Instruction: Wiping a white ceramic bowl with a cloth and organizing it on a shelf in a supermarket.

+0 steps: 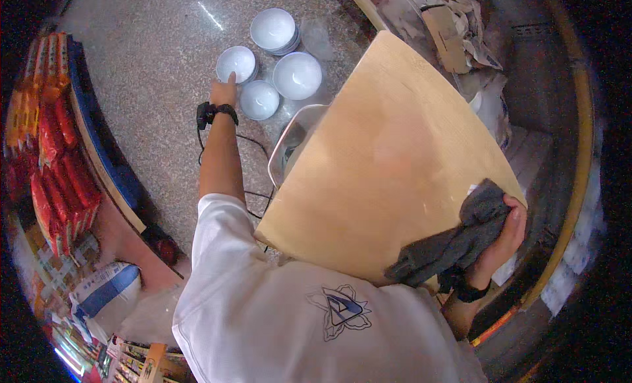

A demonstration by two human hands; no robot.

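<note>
My left hand (225,91) reaches forward to a small stack of white bowls (236,63), its thumb at the near rim and its other fingers hidden. Beside it stand a single white bowl (259,100), a larger white bowl (297,76) and another stack of white bowls (273,29). Against my right side is a wide light-brown board or panel (385,151), tilted over the floor. My right hand (506,235) holds a dark grey cloth (459,235) against the panel's corner.
Behind the panel's left edge is a white-rimmed tub (276,156). A black cable (254,141) loops over the speckled floor (148,87). Red packages (61,185) and a white-and-blue sack (108,294) lie at left. Crumpled plastic and cardboard (447,37) sit at upper right.
</note>
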